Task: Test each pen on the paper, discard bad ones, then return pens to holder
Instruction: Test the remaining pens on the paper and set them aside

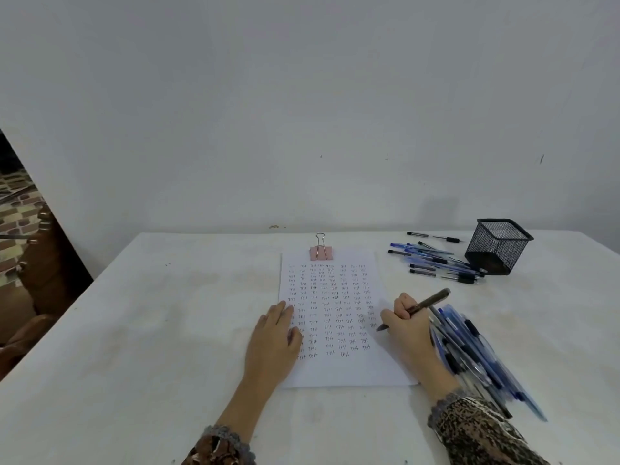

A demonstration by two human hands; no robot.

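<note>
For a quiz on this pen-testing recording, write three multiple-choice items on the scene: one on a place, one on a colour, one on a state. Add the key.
1. Where does the holder stand relative to the paper?
A. off it, to the right of its top
B. on its middle
C. off it, to its left

2. What colour is the clip on the paper's top edge?
A. blue
B. pink
C. green

3. What is the right hand doing?
A. lying flat, empty
B. reaching into the holder
C. holding a pen, tip at the paper

Key:
1 A: the black mesh holder sits well right of the sheet's top.
2 B: the clip's body is pale pink.
3 C: the fingers curl round the pen, which points down at the sheet's right side.
</note>
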